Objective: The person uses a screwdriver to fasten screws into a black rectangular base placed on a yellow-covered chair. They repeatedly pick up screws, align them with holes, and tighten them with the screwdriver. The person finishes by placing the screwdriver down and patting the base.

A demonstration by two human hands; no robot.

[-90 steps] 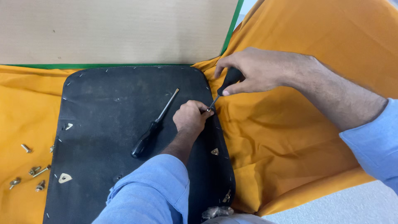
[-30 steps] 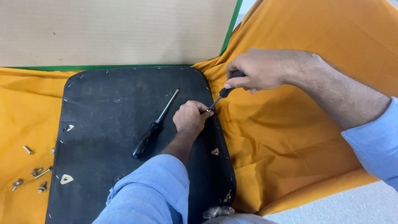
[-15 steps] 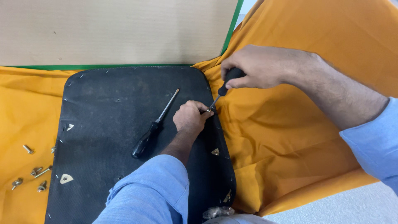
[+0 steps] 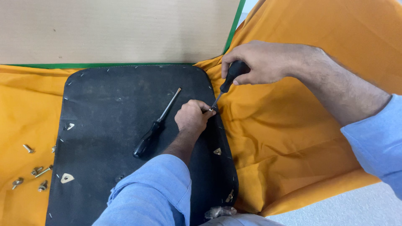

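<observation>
Two hands at work: both on one fastener at the right edge of the black panel (image 4: 125, 121)
Right hand (image 4: 261, 62): closed round the black handle of a screwdriver (image 4: 228, 83); shaft slants down and left; tip at the panel edge
Left hand (image 4: 191, 119): fingers curled and pinched at the screwdriver tip; whether they grip a screw cannot be told, as the point is hidden
Panel position: flat on the orange cloth (image 4: 293, 142); staples round its rim; small triangular brackets (image 4: 66, 178) near the corners
Spare tool: second screwdriver (image 4: 155, 124) lies loose on the panel, just beside the left wrist
Loose hardware: bolts (image 4: 29, 171) on the cloth, left of the panel
Risk, in my judgement: tip may slip off the fastener and strike the pinching fingers; cause, slanted shaft and fingers touching the tip; loose bolts may roll into cloth folds
</observation>
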